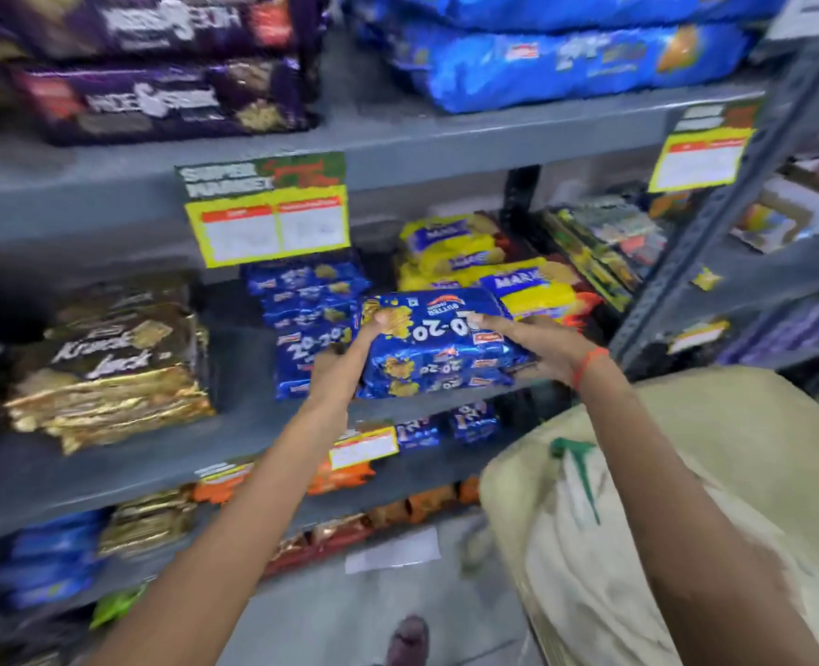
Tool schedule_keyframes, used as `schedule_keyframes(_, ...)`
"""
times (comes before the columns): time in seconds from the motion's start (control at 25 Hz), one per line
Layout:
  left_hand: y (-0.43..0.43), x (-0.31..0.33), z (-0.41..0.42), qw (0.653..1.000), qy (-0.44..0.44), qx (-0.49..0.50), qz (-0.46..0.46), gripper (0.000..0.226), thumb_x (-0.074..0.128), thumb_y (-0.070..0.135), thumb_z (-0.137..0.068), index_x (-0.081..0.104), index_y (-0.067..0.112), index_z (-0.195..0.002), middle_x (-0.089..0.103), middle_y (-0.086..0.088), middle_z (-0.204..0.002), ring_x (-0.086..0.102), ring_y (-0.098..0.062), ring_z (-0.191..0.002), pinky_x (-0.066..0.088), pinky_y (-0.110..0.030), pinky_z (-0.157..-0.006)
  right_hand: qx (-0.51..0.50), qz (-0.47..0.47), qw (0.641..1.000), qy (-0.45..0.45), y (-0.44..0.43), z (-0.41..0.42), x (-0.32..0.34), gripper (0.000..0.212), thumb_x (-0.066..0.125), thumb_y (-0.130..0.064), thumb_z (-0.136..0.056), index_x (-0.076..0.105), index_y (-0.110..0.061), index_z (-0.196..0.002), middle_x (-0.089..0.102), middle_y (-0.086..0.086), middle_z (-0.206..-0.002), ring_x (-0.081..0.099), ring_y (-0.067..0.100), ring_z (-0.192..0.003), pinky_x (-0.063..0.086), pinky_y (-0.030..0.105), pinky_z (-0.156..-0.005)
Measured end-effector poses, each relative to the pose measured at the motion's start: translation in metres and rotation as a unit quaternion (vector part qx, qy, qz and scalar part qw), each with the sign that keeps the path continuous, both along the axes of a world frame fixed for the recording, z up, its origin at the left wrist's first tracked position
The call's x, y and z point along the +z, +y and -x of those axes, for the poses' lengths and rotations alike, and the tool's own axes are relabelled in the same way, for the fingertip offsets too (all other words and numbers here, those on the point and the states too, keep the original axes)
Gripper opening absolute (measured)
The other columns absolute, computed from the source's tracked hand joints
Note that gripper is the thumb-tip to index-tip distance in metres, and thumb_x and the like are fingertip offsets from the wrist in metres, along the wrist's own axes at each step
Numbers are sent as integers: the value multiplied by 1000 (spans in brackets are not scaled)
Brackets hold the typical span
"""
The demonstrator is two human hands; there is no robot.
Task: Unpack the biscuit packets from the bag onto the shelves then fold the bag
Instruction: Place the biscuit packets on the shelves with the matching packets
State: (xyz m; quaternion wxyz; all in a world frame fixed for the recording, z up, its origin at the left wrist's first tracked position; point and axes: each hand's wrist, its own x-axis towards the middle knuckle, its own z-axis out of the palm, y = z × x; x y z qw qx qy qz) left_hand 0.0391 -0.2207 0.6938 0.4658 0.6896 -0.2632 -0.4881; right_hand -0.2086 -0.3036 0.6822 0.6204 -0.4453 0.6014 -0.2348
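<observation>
The grey metal shelving unit [397, 146] fills the view, each of its levels loaded with packets. The beige woven bag [686, 497] stands at lower right on the floor, beside the person's right forearm; it bears a green mark. On the middle shelf [234, 439], a stack of gold-and-brown cracker packs [109, 362] sits at left. A stack of blue 20-20 packets [309, 319] sits at centre. Yellow-and-blue packets [474, 262] lie at right.

A bundle of blue biscuit packets [438, 346] is held at the front edge of the middle shelf, just right of the shelved blue stack. Its printing reads upside down. Whether its underside touches the shelf cannot be determined.

The left hand [345, 362] grips the bundle's left end, its fingers [383, 319] clenched over the top corner. The right hand [537, 348] grips the right end, thumb laid along the top face. An orange thread [587, 367] circles the right wrist. A yellow price label [268, 228] hangs from the shelf edge above.
</observation>
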Motion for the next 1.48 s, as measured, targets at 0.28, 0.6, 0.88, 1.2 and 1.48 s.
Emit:
schedule_keyframes(0.28, -21, -8, -94, 993, 22, 117, -3, 89, 72, 67, -57, 49, 12, -122, 61, -3, -119, 61, -24, -107, 49, -47, -97, 37, 49, 998, -20, -6, -138, 13, 41, 74, -47, -72, 60, -14, -93, 66, 2, -100, 63, 20, -101, 53, 36, -85)
schedule_keyframes(0.6, -32, -26, -118, 995, 55, 77, -40, 86, 69, 67, -59, 54, 10, -122, 65, -6, -116, 62, -25, -106, 51, -42, -92, 0, 31, 999, -7, -12, -165, -11, 70, 79, -59, -54, 61, -12, -102, 70, 4, -98, 65, 23, -98, 53, 43, -93)
schedule_keyframes(0.88, -32, -30, -115, 993, 91, 51, -60, 77, 64, 64, -71, 53, 11, -125, 69, -6, -100, 66, -19, -79, 52, -31, -58, 2, -29, 997, -71, -11, -161, -9, 73, 79, -53, -58, 62, -15, -117, 71, 13, -110, 68, 29, -99, 56, 50, -86)
schedule_keyframes(1.2, -34, -34, -96, 994, 17, 97, -48, 70, 60, 62, -74, 49, 9, -118, 65, -6, -114, 65, -26, -100, 55, -44, -87, -41, -38, 997, -57, -12, -146, -10, 114, 79, -70, -41, 39, -16, -132, 60, 11, -124, 61, 29, -109, 55, 55, -86)
schedule_keyframes(1.48, -17, -22, -6, 852, -446, 5, 274, 44, 55, 28, -88, 54, 6, -126, 43, -14, -146, 34, -29, -139, 20, -32, -116, -73, 26, 996, 39, 24, -82, -5, 47, 58, -57, -81, 59, -14, -100, 59, 11, -101, 58, 23, -88, 47, 35, -76)
